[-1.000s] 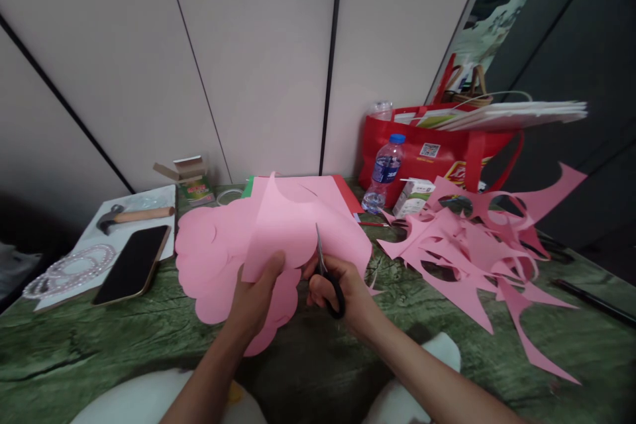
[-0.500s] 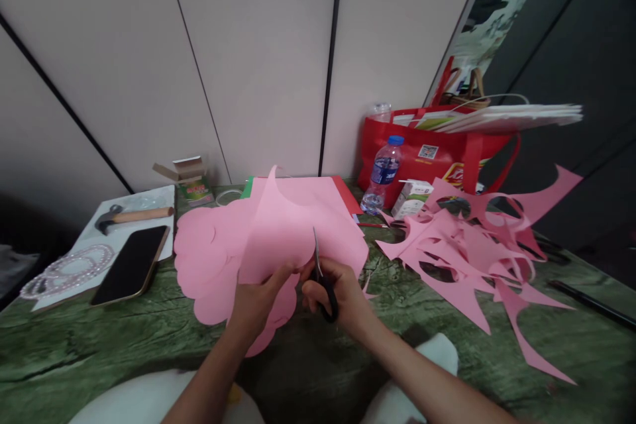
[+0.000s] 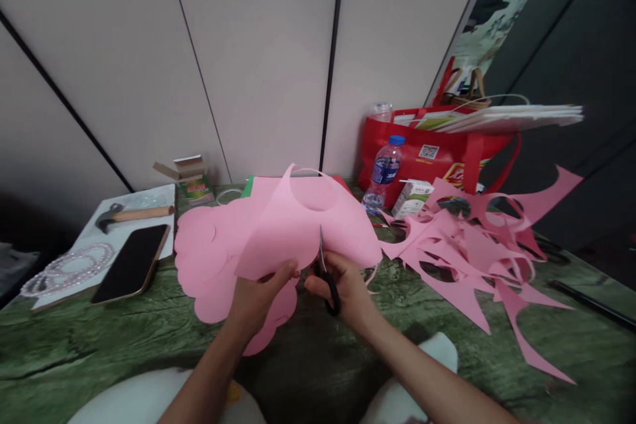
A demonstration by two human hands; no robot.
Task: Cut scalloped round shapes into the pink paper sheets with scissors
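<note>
A curved sheet of pink paper (image 3: 288,232) is pinched at its near edge by my left hand (image 3: 261,295), the thumb lying on top. A rounded hole has been cut in its far part. My right hand (image 3: 348,288) grips black-handled scissors (image 3: 328,281), whose blades point away from me and meet the sheet's near edge. Beneath and to the left of the sheet lies a pile of rounded pink paper pieces (image 3: 203,252). Some fingers of both hands are hidden by the paper and the scissors.
Pink paper offcuts (image 3: 462,245) are heaped on the right, near a small white box (image 3: 412,199), a water bottle (image 3: 385,172) and a red bag (image 3: 417,146). At the left are a hammer (image 3: 134,214), a phone (image 3: 132,264) and strings of beads (image 3: 69,270).
The held sheet has turned and shifted right, and the hole at its far side now shows more fully. The scissors have moved slightly right along its near edge.
</note>
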